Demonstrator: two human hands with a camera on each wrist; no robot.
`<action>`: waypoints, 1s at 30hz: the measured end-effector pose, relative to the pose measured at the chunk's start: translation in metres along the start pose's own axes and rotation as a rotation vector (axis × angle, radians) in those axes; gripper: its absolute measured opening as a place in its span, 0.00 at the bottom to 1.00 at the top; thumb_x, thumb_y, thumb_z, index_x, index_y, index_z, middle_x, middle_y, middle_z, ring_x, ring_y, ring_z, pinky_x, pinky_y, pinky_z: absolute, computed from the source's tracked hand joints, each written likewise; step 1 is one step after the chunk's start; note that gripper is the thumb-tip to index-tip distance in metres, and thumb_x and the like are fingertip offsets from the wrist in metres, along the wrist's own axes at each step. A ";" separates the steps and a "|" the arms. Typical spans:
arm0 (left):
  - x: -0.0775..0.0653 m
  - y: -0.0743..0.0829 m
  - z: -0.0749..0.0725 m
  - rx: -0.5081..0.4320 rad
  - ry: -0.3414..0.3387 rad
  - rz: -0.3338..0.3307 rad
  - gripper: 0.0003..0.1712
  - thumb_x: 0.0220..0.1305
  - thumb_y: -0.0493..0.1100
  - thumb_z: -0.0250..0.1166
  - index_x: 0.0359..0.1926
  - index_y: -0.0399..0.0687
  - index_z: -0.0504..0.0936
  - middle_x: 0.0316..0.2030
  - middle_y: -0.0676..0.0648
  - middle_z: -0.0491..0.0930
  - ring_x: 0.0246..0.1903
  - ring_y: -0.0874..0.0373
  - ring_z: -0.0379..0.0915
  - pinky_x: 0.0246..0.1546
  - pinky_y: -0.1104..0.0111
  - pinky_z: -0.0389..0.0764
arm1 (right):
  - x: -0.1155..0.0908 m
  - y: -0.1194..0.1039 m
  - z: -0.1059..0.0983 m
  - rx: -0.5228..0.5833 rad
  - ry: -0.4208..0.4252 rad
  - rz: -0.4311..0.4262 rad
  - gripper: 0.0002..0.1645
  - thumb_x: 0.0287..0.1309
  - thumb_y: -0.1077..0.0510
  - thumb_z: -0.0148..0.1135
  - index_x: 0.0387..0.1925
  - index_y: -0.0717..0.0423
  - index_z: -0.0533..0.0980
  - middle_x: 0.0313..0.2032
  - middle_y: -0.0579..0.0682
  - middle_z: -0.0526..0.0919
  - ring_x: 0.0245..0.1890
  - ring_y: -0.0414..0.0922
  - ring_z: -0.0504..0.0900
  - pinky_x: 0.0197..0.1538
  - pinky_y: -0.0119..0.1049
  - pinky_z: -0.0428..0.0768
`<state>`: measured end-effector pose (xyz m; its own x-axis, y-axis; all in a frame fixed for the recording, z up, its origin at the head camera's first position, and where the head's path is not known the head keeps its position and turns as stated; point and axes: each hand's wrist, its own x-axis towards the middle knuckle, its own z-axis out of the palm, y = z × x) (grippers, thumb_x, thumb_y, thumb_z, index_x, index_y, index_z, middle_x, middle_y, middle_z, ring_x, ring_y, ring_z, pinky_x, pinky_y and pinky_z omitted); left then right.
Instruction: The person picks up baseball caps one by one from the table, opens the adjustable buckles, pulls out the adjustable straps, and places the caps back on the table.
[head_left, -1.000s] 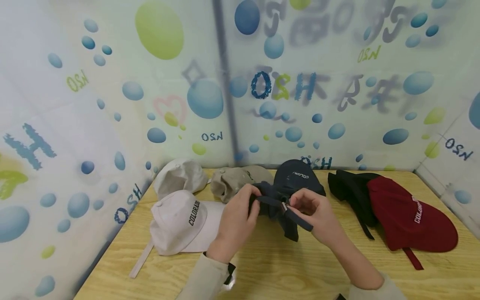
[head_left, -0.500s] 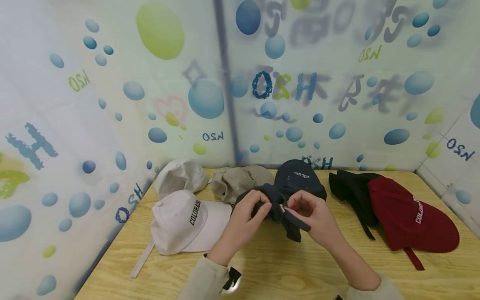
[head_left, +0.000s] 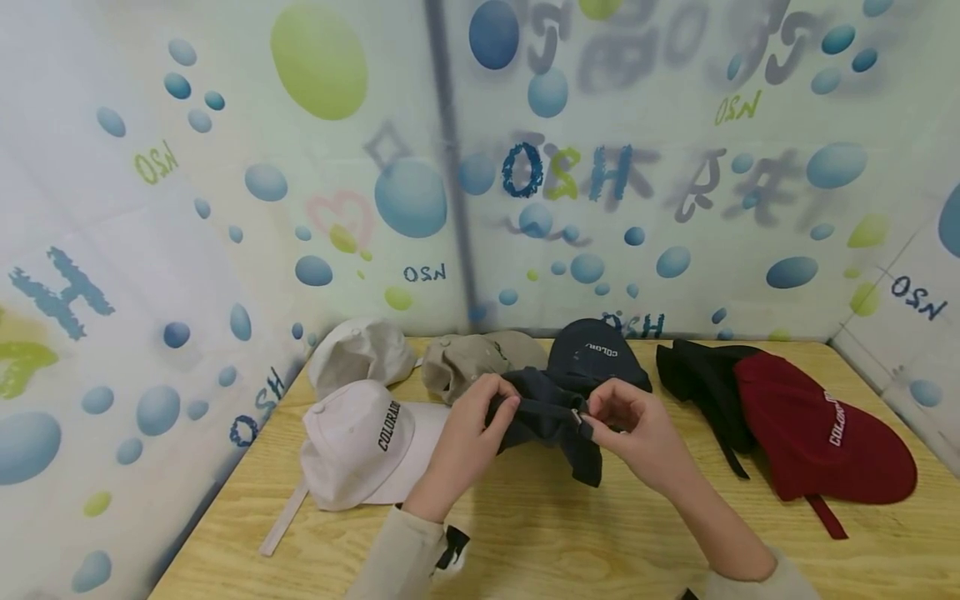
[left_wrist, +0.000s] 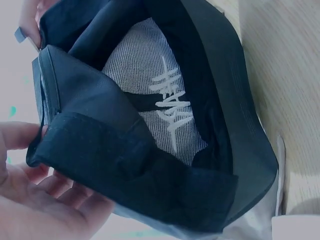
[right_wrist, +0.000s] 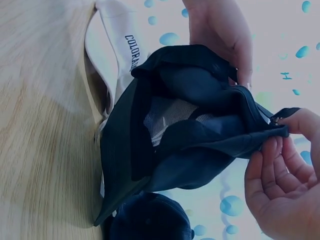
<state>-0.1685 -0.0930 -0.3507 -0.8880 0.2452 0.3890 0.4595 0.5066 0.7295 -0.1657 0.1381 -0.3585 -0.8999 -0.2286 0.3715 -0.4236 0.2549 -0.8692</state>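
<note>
Held above the table between both hands is a dark navy cap (head_left: 536, 433), its opening turned toward the right wrist camera (right_wrist: 170, 165). The thumb and fingers of my left hand (head_left: 467, 442) pinch the cap's back edge and strap (head_left: 546, 408). At the strap's other end, my right hand (head_left: 643, 433) pinches it by a small metal buckle (head_left: 576, 416). The strap runs nearly straight between the hands. Inside the crown, white mesh lining (left_wrist: 145, 55) and the back of white stitching show in the left wrist view. Part of the strap is hidden behind fingers.
On the wooden table (head_left: 570, 542), a pinkish-white cap (head_left: 352, 442) and a white cap (head_left: 360, 358) lie left. A beige cap (head_left: 457, 367) and another navy cap (head_left: 592, 342) sit behind my hands. Black (head_left: 705, 375) and dark red caps (head_left: 802, 433) lie right. Printed curtains surround the table.
My left hand moved right toward the buckle, then back left, drawing the strap straight. The free strap end past the buckle, long before, now shows only short. My right hand stays near the buckle.
</note>
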 end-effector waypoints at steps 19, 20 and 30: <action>0.000 -0.014 -0.017 0.357 -0.021 -0.104 0.08 0.78 0.43 0.51 0.37 0.49 0.70 0.36 0.48 0.69 0.27 0.59 0.63 0.31 0.68 0.69 | -0.008 -0.003 -0.013 0.214 -0.170 0.009 0.07 0.63 0.68 0.61 0.35 0.64 0.70 0.28 0.40 0.76 0.24 0.42 0.74 0.26 0.36 0.74; -0.001 -0.016 -0.020 0.373 -0.027 -0.127 0.08 0.78 0.43 0.50 0.37 0.49 0.69 0.32 0.48 0.69 0.25 0.59 0.62 0.28 0.69 0.67 | -0.009 -0.004 -0.014 0.238 -0.216 -0.012 0.06 0.64 0.68 0.61 0.35 0.65 0.70 0.28 0.41 0.76 0.24 0.43 0.74 0.26 0.37 0.74; -0.002 -0.026 -0.021 0.261 -0.253 -0.192 0.07 0.80 0.41 0.45 0.40 0.46 0.64 0.18 0.51 0.61 0.15 0.59 0.57 0.19 0.71 0.59 | -0.014 -0.011 0.002 0.250 -0.696 -0.071 0.04 0.64 0.64 0.62 0.36 0.61 0.74 0.30 0.58 0.76 0.31 0.39 0.79 0.41 0.34 0.84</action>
<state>-0.1780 -0.1237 -0.3583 -0.9485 0.3052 0.0850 0.2939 0.7476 0.5955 -0.1479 0.1370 -0.3547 -0.5620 -0.8002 0.2093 -0.3671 0.0145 -0.9301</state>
